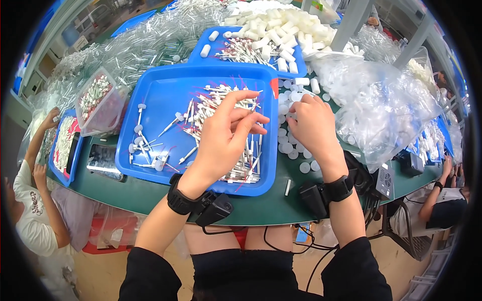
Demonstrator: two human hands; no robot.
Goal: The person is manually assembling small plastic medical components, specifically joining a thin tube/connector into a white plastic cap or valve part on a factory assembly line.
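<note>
My left hand (pixel 226 134) is above the right half of a large blue tray (pixel 150 80). Its index finger stretches out while the thumb and other fingers curl together; anything between them is hidden. Below it lies a heap of thin white sticks with red wires (pixel 221 95). Several sticks fitted with translucent discs (pixel 142 143) lie at the tray's left side. My right hand (pixel 315 123) reaches over loose translucent round discs (pixel 287 147) just right of the tray. Its fingers bend closed and downward at the discs, and whatever they grip cannot be made out.
Behind stands another blue tray (pixel 201 59) with white cylinders (pixel 281 37). Clear plastic tubes (pixel 145 37) pile at the back left, plastic bags (pixel 376 105) at the right. A clear bin (pixel 103 110) and a phone (pixel 105 161) are at left. Co-workers sit on both sides.
</note>
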